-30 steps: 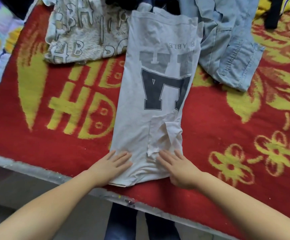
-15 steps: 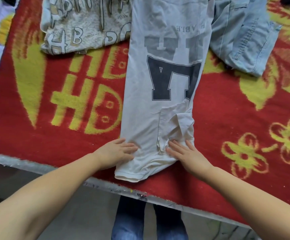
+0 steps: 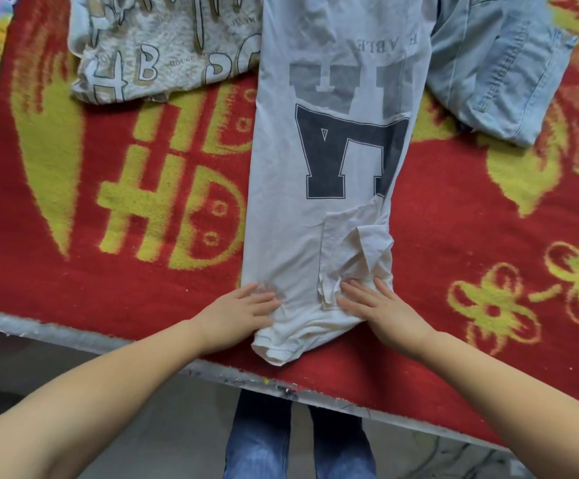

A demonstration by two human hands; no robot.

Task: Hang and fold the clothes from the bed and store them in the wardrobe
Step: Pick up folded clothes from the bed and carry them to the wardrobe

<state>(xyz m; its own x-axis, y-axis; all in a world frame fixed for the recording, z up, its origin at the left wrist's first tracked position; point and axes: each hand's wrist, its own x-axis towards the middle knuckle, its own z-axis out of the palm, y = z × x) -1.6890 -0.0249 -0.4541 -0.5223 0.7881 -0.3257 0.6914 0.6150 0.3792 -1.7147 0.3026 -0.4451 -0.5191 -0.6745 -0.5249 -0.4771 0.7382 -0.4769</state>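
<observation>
My fingers (image 3: 364, 286) lie flat and spread, both hands pressing, pinching nothing. Left hand (image 3: 238, 314) and right hand (image 3: 383, 312) have slid up from collar edge onto T-shirt (image 3: 326, 160). I judge smoothing nearly done, crosswise fold next. T-shirt lies on bed (image 3: 453, 209), narrow strip, sleeve bunched under right fingers.

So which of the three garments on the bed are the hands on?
The white T-shirt with the big dark letter, folded into a long strip; both hands press its near end. The grey printed top and denim garment lie untouched.
</observation>
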